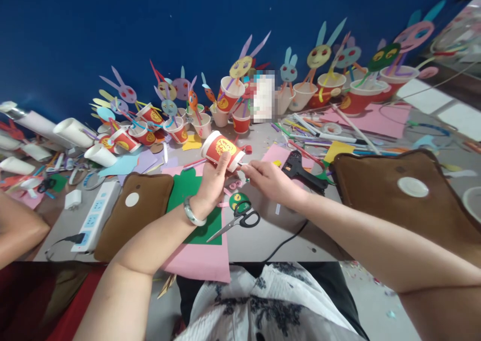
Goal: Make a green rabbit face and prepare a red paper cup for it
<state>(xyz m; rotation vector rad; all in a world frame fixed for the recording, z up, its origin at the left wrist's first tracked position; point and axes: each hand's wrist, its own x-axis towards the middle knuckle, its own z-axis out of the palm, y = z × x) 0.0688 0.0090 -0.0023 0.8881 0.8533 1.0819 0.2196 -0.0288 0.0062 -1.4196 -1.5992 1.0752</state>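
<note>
My left hand (215, 185) is wrapped around a red paper cup (221, 148) with a gold emblem, tilted on its side with its mouth toward the upper left. At the cup's base, the fingers of my right hand (267, 180) pinch a thin, dark, stick-like thing (242, 164) whose tip meets the bottom; its kind is too small to tell. Below my hands lie black-handled scissors (240, 221), partly over a green paper face (239, 201). A black glue gun (302, 171) rests just beyond my right hand.
Paper cups with rabbit figures (242, 70) line the back against the blue wall. Brown padded cushions (406, 181) lie on both sides, with a power strip (95, 216) at left. Green (203, 221) and pink paper sheets (206, 261) lie in front. Another person's arm (18, 226) reaches in at left.
</note>
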